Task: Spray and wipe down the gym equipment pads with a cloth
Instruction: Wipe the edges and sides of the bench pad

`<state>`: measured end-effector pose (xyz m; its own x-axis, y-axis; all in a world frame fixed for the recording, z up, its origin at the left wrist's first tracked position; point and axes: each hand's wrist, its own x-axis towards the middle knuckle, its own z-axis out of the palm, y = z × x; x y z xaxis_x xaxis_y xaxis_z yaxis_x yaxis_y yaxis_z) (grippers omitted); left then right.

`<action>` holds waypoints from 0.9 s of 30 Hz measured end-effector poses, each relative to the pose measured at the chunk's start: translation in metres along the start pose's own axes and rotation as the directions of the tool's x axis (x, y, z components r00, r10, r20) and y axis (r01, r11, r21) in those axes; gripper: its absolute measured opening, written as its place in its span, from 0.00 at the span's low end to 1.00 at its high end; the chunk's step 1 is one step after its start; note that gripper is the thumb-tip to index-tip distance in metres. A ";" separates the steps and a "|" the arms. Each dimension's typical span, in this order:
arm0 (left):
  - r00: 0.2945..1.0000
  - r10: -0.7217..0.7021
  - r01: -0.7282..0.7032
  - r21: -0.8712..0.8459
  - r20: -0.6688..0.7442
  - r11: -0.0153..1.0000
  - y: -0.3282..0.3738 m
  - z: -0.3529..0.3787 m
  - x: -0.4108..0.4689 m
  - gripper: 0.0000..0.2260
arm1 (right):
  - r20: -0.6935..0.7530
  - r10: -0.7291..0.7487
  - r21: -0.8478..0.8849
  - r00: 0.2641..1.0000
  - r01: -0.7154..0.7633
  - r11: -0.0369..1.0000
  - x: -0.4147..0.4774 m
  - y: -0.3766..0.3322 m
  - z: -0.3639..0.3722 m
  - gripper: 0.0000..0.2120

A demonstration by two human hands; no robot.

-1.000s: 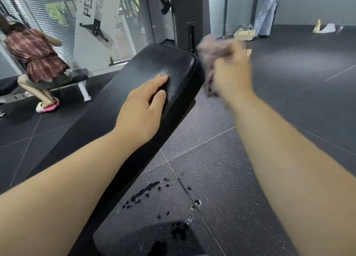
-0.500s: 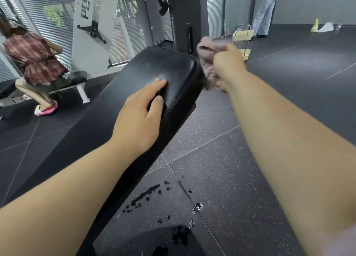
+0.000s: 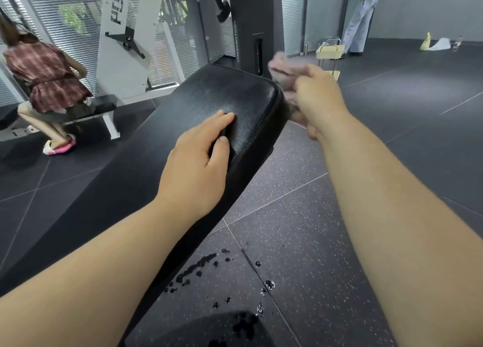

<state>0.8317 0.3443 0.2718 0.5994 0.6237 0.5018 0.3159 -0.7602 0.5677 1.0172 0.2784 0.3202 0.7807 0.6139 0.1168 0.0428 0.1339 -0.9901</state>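
A long black bench pad runs from the lower left up to the middle of the view. My left hand rests flat on its top near the right edge, fingers straight. My right hand grips a bunched pinkish cloth against the pad's far right corner and side; hand and cloth are blurred by motion. No spray bottle is in view.
Dark wet drops spot the speckled floor tiles below the pad. A person sits on a white-framed bench at the left. A black machine column stands behind the pad, a small yellow cart and a standing person further back.
My right hand with the cloth has shifted slightly along the pad's far right corner, staying blurred. My left hand has stayed on the pad top.
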 end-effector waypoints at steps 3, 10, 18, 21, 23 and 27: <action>1.000 -0.002 0.002 -0.001 0.003 1.000 0.000 0.000 0.000 0.19 | 0.179 0.031 -0.146 0.983 -0.005 0.989 0.010 -0.008 0.006 0.11; 1.000 -0.006 0.006 0.004 -0.004 1.000 0.002 0.001 0.000 0.19 | -0.153 -0.228 0.014 0.962 0.233 0.972 -0.045 0.037 -0.004 0.21; 1.000 -0.010 0.010 0.053 0.005 0.999 0.006 0.000 -0.006 0.19 | -0.255 0.131 0.371 0.958 -0.028 0.928 -0.057 0.065 -0.008 0.15; 1.000 -0.008 0.009 0.048 -0.003 0.999 0.006 0.000 -0.005 0.19 | -0.041 0.197 0.503 0.979 -0.151 0.851 -0.021 0.050 0.005 0.06; 1.000 -0.006 0.007 0.033 -0.008 0.999 0.005 -0.001 -0.003 0.19 | 0.008 0.176 0.523 0.984 -0.154 0.838 -0.018 0.043 0.015 0.06; 0.999 -0.019 0.019 0.005 -0.027 1.000 0.006 -0.001 -0.004 0.19 | -0.095 0.130 0.462 0.987 -0.072 0.884 -0.039 0.049 0.010 0.13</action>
<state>0.8300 0.3375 0.2740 0.5728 0.6429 0.5085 0.3310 -0.7489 0.5741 0.9824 0.2693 0.2675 0.8356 0.5490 -0.0211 -0.3061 0.4333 -0.8477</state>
